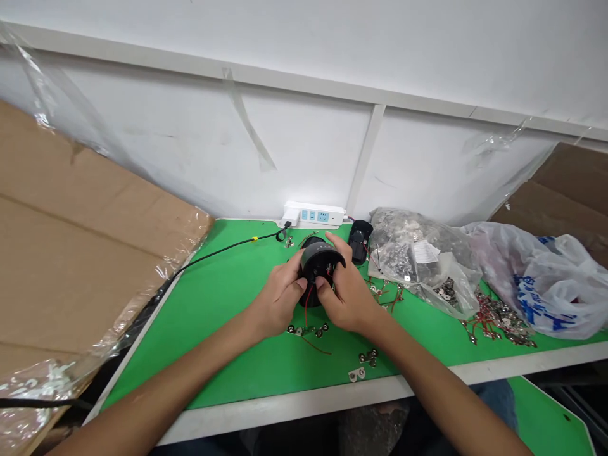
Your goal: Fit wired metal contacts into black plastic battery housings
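Observation:
Between both hands I hold a round black plastic housing [319,254], tilted so its hollow inside faces me. My left hand [281,296] grips its left side, with the thumb at the lower rim. My right hand [349,288] wraps the right side, its thumb pressing near the inner edge. A thin red wire [308,301] hangs out of the housing. Another black part shows behind and below it, mostly covered. Small metal contact plates with springs [308,330] lie on the green table just beneath my hands.
A white power strip [314,215] with a black cable [223,246] sits at the wall. Another black housing [360,240] stands by a clear bag of metal parts [418,247]. Rightward are wired contacts [501,320] and a white plastic bag [555,285]. Cardboard [85,253] flanks the left.

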`<state>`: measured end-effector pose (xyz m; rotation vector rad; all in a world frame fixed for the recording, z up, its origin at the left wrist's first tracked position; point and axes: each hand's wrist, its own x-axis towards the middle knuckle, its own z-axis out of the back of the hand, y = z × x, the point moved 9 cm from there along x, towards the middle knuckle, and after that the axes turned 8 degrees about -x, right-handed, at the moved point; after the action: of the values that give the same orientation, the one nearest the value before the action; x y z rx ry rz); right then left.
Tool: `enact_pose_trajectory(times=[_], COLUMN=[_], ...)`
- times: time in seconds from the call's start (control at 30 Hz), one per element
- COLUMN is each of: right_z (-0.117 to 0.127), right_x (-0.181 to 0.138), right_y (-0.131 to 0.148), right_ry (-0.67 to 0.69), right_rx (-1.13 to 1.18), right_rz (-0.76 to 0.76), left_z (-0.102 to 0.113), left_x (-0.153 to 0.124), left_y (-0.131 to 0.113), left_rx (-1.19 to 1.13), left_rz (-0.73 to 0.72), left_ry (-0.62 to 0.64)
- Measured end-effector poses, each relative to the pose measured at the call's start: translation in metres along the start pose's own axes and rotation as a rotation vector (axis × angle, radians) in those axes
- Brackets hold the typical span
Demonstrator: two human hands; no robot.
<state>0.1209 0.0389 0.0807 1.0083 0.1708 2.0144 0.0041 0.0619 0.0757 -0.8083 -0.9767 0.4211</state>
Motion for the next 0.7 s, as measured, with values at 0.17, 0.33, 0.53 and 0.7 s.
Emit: enact_pose_trajectory(times=[0.17,0.33,0.53,0.7], right_z=[0.005,0.009,0.011,0.009], right_x=[-0.001,-0.002,-0.002,-0.001], right_y=[0.007,0.011,0.016,0.015], right_ry=[-0.024,-0.058,-0.084,-0.048], right_rx=[-0.047,-0.057,-0.071,-0.079], right_rz=[0.094,0.137,0.161,0.108], left_z=[-0.001,-0.003,-0.004,-0.003], left_x=[0.000,-0.001,-0.002,-0.003], left_y=[-0.001,-0.008,-0.006,-0.004], left_rx=[0.114,0.173,0.212,0.181], left_rz=[-0.030,-0.026,0.051,0.046], left_ry=[0.085,0.103,0.110,0.119])
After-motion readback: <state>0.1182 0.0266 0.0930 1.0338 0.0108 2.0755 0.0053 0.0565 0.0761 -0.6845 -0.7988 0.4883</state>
